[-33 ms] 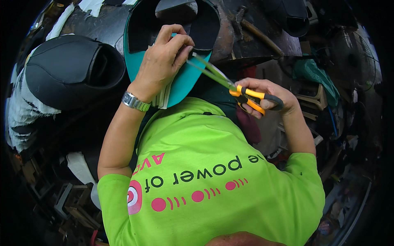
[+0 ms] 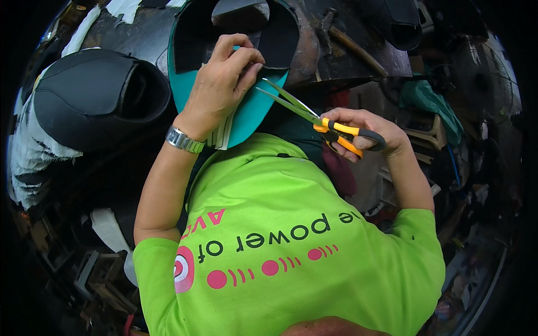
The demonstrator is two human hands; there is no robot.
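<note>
My left hand (image 2: 227,84) is closed in a pinch over a teal and black curved piece (image 2: 255,109). What its fingertips hold is too small to make out. The piece has a teal outer face and a black lining, and several cream strips (image 2: 223,131) show below my left wrist. My right hand (image 2: 372,131) grips a pair of scissors (image 2: 341,133) by yellow and black handles. Their blades are parted, with the tips just right of my left fingers, over the teal edge and apart from the hand.
To the left sits a black domed, padded piece (image 2: 84,95) with a hollow end, on frayed white cloth (image 2: 50,151). A hammer (image 2: 356,50) lies on the dark worktop (image 2: 151,31). Another black piece (image 2: 395,22) stands far right. A fan (image 2: 485,81) and a green bag (image 2: 431,106) are at right.
The scissors have drawn back slightly from my left fingers, and their blurred blades now look sharp. My left hand keeps its pinch in nearly the same place.
</note>
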